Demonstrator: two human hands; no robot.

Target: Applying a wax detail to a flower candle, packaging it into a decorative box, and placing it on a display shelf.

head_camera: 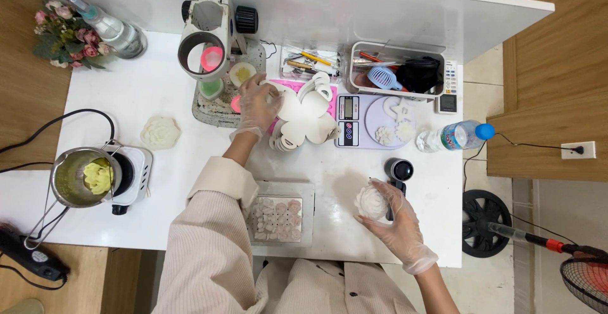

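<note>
Right hand (396, 222) clamped on white flower (371, 202) at 4 o'clock of surface (158, 92) | left hand (258, 104) grips petal molds (304, 114) at 12 | keep your flower cradled, lift molds gently.

Scale (351, 121) lies right of the moulds (304, 114); tray (278, 216) sits before them, the hotplate (133, 175) far left
</note>
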